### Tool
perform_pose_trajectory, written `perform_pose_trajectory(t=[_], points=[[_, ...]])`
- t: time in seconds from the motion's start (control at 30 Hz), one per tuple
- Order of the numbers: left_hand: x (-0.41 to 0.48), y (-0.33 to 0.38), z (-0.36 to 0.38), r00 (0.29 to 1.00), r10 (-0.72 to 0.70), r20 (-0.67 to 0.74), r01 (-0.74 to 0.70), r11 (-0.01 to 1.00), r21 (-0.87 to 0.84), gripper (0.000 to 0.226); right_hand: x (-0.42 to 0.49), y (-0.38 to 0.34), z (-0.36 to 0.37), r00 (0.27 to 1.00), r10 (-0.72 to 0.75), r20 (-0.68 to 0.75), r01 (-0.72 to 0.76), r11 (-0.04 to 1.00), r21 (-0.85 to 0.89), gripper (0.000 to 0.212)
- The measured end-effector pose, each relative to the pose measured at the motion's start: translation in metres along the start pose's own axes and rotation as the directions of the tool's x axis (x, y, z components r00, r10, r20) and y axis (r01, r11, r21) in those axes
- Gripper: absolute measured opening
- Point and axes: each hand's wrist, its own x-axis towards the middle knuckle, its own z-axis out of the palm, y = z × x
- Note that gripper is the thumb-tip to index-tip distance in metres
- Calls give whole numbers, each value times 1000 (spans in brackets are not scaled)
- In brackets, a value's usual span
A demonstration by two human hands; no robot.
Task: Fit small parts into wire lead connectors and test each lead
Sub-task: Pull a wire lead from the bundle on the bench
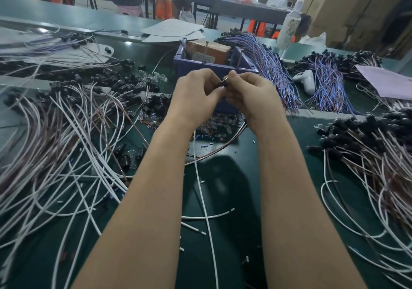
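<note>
Both my hands meet above the middle of the green table (223,188). My left hand (196,94) and my right hand (252,94) pinch one small black connector (223,84) between their fingertips. A small part at its top end is under my right thumb and forefinger; I cannot make it out clearly. The lead's white and brown wires (200,188) hang down from under my hands and curve across the table. A heap of small clear parts (219,127) lies on the table just below my wrists.
A purple bin (180,63) holding a brown box stands right behind my hands. White and brown leads with black connectors (66,132) are piled on the left, more (367,150) on the right. Blue-wired leads (274,70) and a white tool (305,80) lie at the back right.
</note>
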Motion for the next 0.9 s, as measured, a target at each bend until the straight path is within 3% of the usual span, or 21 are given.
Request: perform_pose_trajectory(t=[0.1, 0.23, 0.3, 0.37, 0.47, 0.53, 0.6, 0.67, 0.7, 0.8, 0.83, 0.9], points=[[0, 2, -2, 1000, -27, 2, 27, 999, -20, 13, -1, -6, -5, 1000, 29, -12, -29, 999, -21, 32], [0, 11, 1, 998, -41, 48, 36, 994, 102, 19, -2, -11, -11, 996, -87, 16, 87, 932, -353, 22], [4, 18, -2, 998, -59, 18, 53, 968, 245, 25, -2, -11, -13, 988, -142, -57, 108, 911, -398, 19], [8, 26, -7, 993, -113, -37, 118, 963, 240, 31, -2, -16, -16, 964, -198, -179, 126, 928, -352, 15], [9, 33, -8, 924, -355, 144, 372, 921, -115, 55, -5, -29, -20, 975, -153, -162, 124, 977, -175, 7], [9, 34, -8, 862, -453, 228, 506, 743, -437, 49, -12, -38, -23, 996, -77, 34, 83, 960, -268, 8], [9, 32, -12, 862, -473, 183, 455, 560, -693, 36, -20, -44, -26, 958, 39, 284, 100, 883, -459, 10], [9, 28, -20, 884, -458, 97, 318, 437, -841, 25, -26, -46, -25, 884, 140, 446, 144, 826, -545, 9], [9, 26, -24, 894, -446, 47, 261, 433, -863, 23, -28, -46, -24, 846, 185, 499, 143, 824, -549, 8], [8, 21, -30, 924, -374, -78, 185, 617, -765, 27, -32, -43, -21, 753, 290, 590, 103, 834, -542, 3], [7, 21, -30, 941, -334, -64, 188, 668, -720, 27, -31, -42, -20, 754, 291, 590, 99, 837, -539, 5], [6, 20, -27, 964, -262, 36, 228, 757, -613, 24, -25, -38, -18, 833, 206, 514, 79, 875, -478, 18]])
